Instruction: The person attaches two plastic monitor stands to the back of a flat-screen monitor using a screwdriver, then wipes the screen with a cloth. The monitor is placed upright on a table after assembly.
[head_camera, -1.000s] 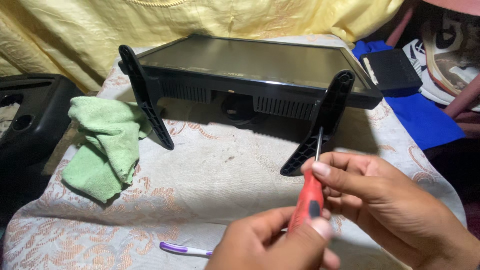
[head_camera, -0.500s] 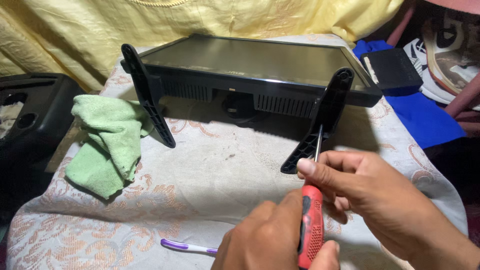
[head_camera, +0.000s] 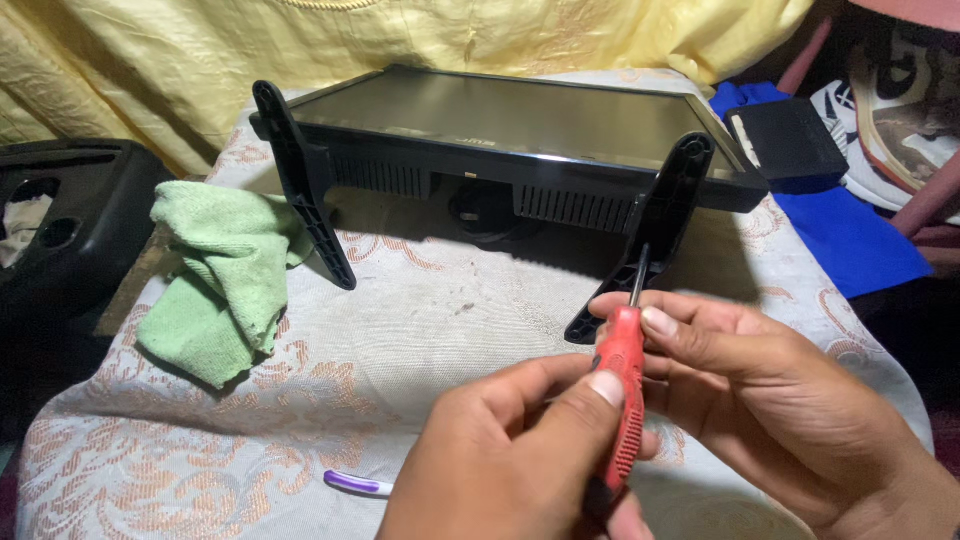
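Note:
A red-handled screwdriver (head_camera: 625, 390) stands nearly upright at the lower middle, its thin metal shaft pointing up at the right black stand leg (head_camera: 655, 235). My left hand (head_camera: 510, 455) wraps the handle from below with the thumb on it. My right hand (head_camera: 770, 405) pinches the top of the handle where the shaft starts. A black flat-screen set (head_camera: 520, 125) lies face down on the patterned cloth (head_camera: 420, 330), its left stand leg (head_camera: 300, 185) sticking out toward me.
A crumpled green rag (head_camera: 225, 270) lies left of the set. A purple-and-white pen-like item (head_camera: 355, 484) rests near the front edge. A black plastic casing (head_camera: 70, 225) sits at far left, a small black box (head_camera: 785, 140) on blue fabric at right.
My left hand has shifted up the red handle and the thumb now rests on it. The screwdriver stays upright by the right stand leg; the view has barely moved.

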